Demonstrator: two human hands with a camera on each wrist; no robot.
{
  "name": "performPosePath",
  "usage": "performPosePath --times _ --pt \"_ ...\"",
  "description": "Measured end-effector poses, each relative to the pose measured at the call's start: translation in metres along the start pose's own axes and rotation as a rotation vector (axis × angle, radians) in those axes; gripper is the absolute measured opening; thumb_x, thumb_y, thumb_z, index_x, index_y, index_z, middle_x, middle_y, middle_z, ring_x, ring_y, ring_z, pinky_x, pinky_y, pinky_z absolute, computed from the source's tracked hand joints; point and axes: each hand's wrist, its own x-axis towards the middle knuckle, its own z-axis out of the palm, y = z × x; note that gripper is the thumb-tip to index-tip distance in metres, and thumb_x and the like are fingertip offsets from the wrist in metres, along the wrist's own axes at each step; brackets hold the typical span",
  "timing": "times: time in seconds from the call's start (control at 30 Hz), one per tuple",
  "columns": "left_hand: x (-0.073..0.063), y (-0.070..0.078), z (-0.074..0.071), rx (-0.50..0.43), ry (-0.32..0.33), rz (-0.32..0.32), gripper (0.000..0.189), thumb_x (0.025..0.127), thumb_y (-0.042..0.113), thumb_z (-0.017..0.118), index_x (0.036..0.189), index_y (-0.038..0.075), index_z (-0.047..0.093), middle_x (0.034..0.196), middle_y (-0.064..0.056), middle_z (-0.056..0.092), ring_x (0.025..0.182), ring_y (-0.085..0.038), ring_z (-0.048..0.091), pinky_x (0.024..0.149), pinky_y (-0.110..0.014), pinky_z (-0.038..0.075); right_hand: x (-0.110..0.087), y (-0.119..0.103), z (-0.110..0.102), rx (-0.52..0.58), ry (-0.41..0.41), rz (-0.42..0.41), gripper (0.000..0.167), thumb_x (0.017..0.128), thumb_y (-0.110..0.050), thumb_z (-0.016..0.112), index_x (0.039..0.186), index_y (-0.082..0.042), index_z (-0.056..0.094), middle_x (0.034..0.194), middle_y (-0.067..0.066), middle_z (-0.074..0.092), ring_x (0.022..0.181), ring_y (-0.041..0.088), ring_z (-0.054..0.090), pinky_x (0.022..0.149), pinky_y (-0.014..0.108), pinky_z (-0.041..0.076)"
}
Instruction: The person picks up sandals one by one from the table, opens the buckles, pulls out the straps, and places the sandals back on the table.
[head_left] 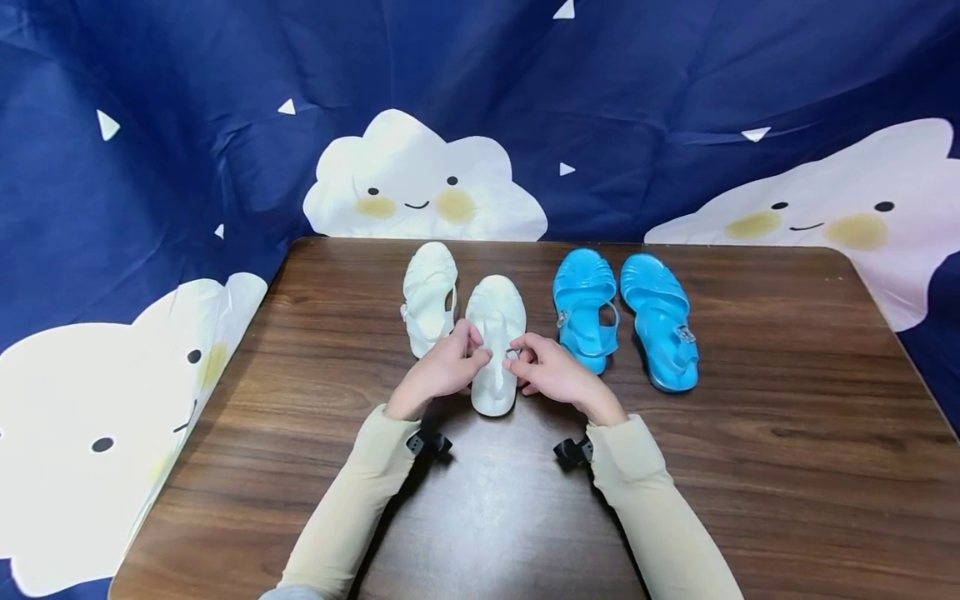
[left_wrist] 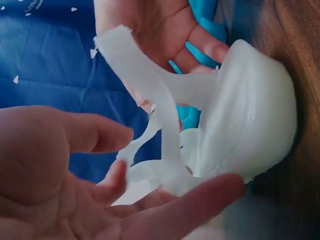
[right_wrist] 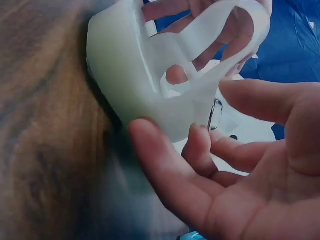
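A white sandal [head_left: 497, 321] lies on the table, toe away from the person, between both hands. At its left side the left hand [head_left: 450, 360] has thumb and index finger around part of the strap [left_wrist: 131, 148]; another finger reaches along the heel side. On the right, the right hand [head_left: 551, 367] pinches the strap beside a small metal buckle [right_wrist: 215, 115], with one fingertip against the heel [right_wrist: 116, 60]. The ankle strap stands up in a loop above the footbed. A second white sandal [head_left: 429, 287] lies just behind the left hand.
Two blue sandals, one [head_left: 587, 287] near the right hand and one [head_left: 660, 321] farther right, lie on the brown wooden table [head_left: 787, 375]. Behind the table hangs a dark blue cloth [head_left: 615, 75] printed with clouds. Small black cameras sit at both wrists.
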Motion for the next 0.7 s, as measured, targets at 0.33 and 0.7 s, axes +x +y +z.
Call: performPosePath --times 0.33,0.7 --pt "-0.01 -0.002 -0.006 0.069 -0.156 0.032 0.02 0.099 0.025 0.051 0.092 0.008 0.056 0.075 -0.002 0.052 0.055 -0.022 0.062 0.052 -0.033 0.056 -0.006 0.008 0.0 0.093 -0.082 -0.013 0.044 0.095 -0.018 0.058 0.129 0.007 0.046 0.092 0.016 0.059 0.076 0.026 0.068 0.071 0.039 0.059" --pt "-0.014 -0.003 -0.007 0.119 -0.245 0.066 0.03 0.1 0.027 0.052 0.081 0.005 0.059 0.063 0.0 0.04 0.053 -0.017 0.054 0.053 -0.031 0.057 -0.015 0.014 0.001 0.122 -0.136 -0.035 0.035 0.095 -0.015 0.059 0.121 0.008 0.051 0.093 0.016 0.062 0.079 0.027 0.068 0.074 0.041 0.059"
